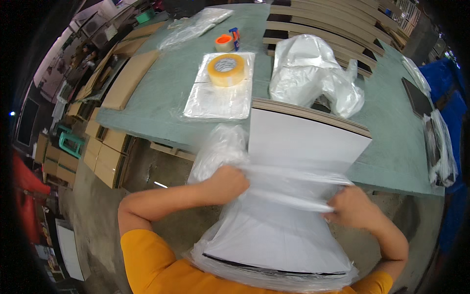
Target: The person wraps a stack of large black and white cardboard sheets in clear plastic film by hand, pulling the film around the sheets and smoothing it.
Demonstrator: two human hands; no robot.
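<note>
A stack of white boards (pixel 303 137) projects over the table's near edge toward me, its lower part inside a clear plastic bag (pixel 274 235). My left hand (pixel 226 185) is closed on the bunched edge of that bag at the stack's left side. At the right side my right hand (pixel 353 207) grips the same edge, and the plastic is drawn taut in a band between them. A loose bulge of film (pixel 223 149) puffs out beyond my left hand. The near end of the bagged stack lies close against my body.
On the green table (pixel 152 105) lie flat plastic bags (pixel 200 100) under a yellow tape roll (pixel 225 70), and a tape dispenser (pixel 226 43). Crumpled clear plastic (pixel 313 68) sits behind the stack, before piled boards (pixel 328 24). Cardboard (pixel 105 161) stands at left.
</note>
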